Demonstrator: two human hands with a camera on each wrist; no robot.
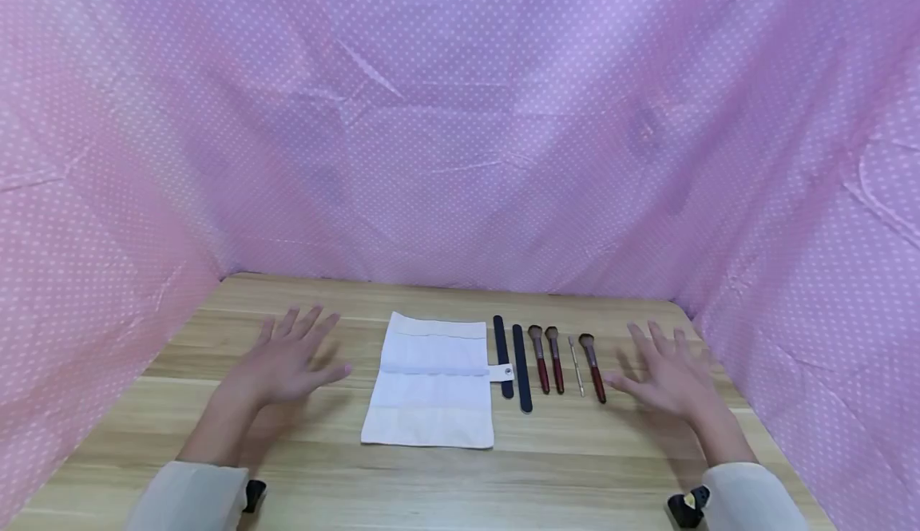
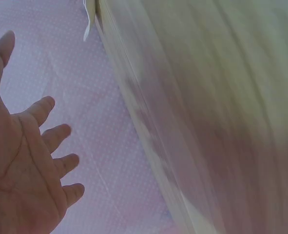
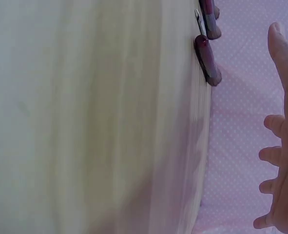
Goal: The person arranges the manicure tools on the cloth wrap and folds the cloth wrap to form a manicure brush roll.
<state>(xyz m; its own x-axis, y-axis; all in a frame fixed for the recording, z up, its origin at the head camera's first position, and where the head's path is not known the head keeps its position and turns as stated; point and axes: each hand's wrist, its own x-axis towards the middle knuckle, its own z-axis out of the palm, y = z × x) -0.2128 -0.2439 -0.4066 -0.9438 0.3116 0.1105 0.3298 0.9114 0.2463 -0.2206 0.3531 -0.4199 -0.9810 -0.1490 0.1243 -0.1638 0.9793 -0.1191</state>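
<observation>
My left hand (image 1: 282,365) hovers palm down over the left part of the table, fingers spread, holding nothing. To its right a white fabric roll-up pouch (image 1: 431,423) lies unfolded, its snap strap (image 1: 500,373) overlapping a black nail file (image 1: 501,339). A second black nail file (image 1: 522,371) lies beside it. Further right come two makeup brushes (image 1: 538,359) (image 1: 555,362) with dark red handles, a thin metal tool (image 1: 576,365), and a third makeup brush (image 1: 593,370). My right hand (image 1: 668,375) hovers with spread fingers just right of that brush, also holding nothing.
The wooden table (image 1: 431,487) carries everything. Pink polka-dot cloth (image 1: 460,156) hangs behind it and along both sides, close to the table's edges. A dark wrist strap shows at each sleeve (image 1: 190,495).
</observation>
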